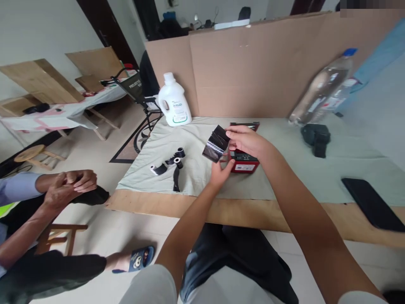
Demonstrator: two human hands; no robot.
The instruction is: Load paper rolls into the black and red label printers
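My right hand (245,139) pinches the upper right edge of a glossy black film strip (215,145), which hangs tilted above the cloth. Under it stands a red and black box-shaped device (244,168) with its lid raised and a white label on the front. My left hand (220,172) holds the device's left side, thumb at the front corner; its other fingers are partly hidden by the strip and device. To the left lie several small rolls of black film (177,164) with white ends, partly unrolled.
A white jug (175,103) stands at the back left before a cardboard screen (240,76). Plastic bottles (325,88), a black strapped object (316,137) and a black phone-like slab (373,204) are on the right. Another person's clasped hands (69,188) are at the left.
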